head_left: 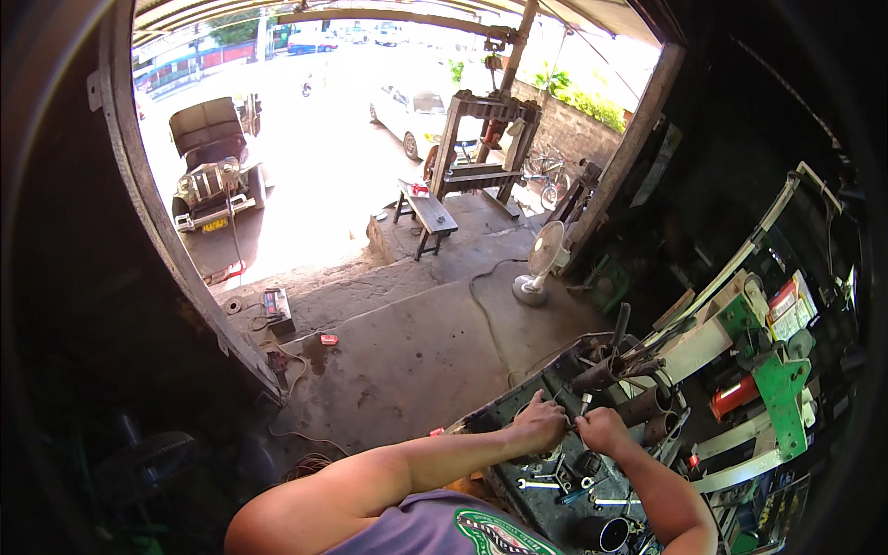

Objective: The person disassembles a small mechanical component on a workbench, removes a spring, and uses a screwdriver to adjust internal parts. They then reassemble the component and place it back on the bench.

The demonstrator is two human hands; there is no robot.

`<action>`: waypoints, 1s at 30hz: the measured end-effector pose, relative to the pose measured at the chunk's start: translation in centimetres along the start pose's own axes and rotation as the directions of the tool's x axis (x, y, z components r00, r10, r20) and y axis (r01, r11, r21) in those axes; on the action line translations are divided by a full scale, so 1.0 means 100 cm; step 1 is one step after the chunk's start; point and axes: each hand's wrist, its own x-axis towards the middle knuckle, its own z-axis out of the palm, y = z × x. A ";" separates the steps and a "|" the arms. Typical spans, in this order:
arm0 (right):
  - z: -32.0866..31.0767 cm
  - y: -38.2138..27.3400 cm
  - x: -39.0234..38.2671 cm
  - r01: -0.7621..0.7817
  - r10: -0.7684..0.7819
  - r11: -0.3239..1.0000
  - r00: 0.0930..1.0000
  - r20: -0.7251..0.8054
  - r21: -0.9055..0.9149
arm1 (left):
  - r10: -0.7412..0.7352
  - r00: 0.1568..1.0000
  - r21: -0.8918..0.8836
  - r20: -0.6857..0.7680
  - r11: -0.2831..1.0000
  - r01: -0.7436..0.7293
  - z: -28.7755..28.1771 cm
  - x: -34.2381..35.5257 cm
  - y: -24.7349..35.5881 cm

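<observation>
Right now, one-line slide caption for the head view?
Both hands, left hand and right hand, meet over a cluttered workbench beside metal pipes.

The person wears a sleeveless grey-purple top (435, 527) with a green-and-white emblem, both arms bare

- Tabletop (518, 402): dark, grimy metal, runs under both hands (571, 427) and away to the upper right.
- Rusty pipe pieces (647, 407) lie just right of the hands, w/ more behind.
- Wrench (536, 484) below the hands, near the blue-handled tool (575, 495).
- Black cup-shaped part (601, 534) at the near edge, well below the hands.
- Floor (416, 342): concrete, w/ white fan (541, 264) and bench (427, 215) far beyond the hands.
</observation>
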 end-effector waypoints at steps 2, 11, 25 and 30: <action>-0.001 -0.003 0.002 -0.042 0.035 0.989 0.998 0.051 0.142 | 0.006 1.000 0.003 -0.008 1.000 -0.006 -0.006 -0.001 0.002; -0.005 -0.002 -0.010 0.355 -0.353 0.841 0.932 0.083 -0.409 | -0.041 0.995 -0.024 0.091 0.999 0.043 -0.008 0.002 0.004; 0.009 0.014 0.001 0.360 -0.351 0.834 0.931 0.101 -0.418 | -0.033 0.999 -0.076 0.014 0.997 0.034 0.008 0.004 0.000; 0.006 0.018 0.020 -0.355 0.229 0.815 0.923 0.308 0.458 | -0.002 1.000 -0.045 0.003 0.999 0.003 0.006 0.002 0.000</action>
